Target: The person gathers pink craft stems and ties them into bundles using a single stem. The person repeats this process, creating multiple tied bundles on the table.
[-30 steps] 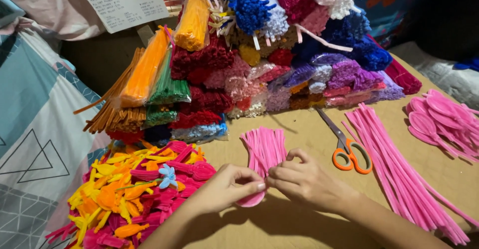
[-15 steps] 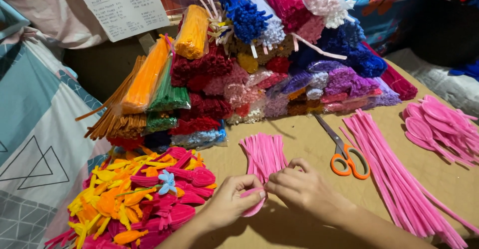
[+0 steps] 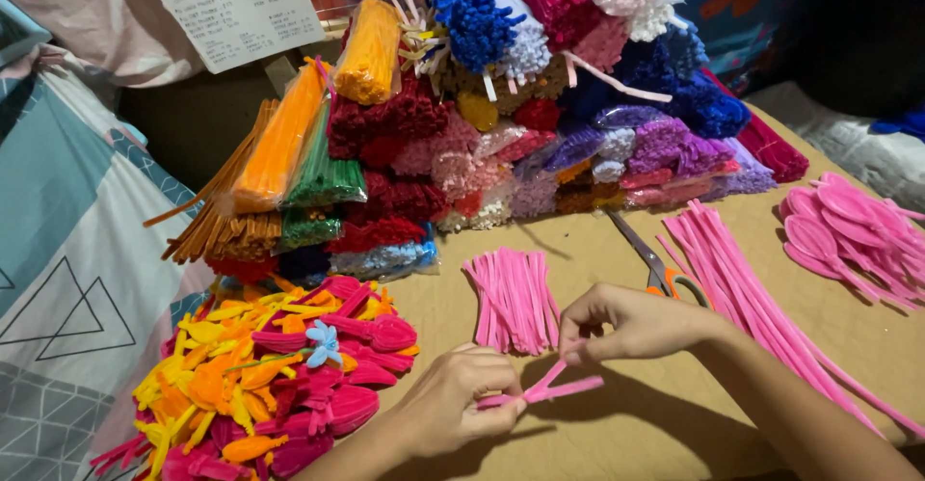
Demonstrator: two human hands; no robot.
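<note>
A short pink pipe cleaner piece [image 3: 549, 387] is held low in the centre of the frame, between the two hands; its long axis runs roughly left to right, rising slightly rightward; the left hand [image 3: 461, 409] is pinched on its left end, the right hand [image 3: 631, 323] pinched on a strand just above its middle; both are in contact. The bundle of cut pink pieces [image 3: 514, 298] lies just above, long axis toward the top. Against the frames a second and half a second ago, the hands are seen drawn apart, and the piece is lifted clear of the bundle.
</note>
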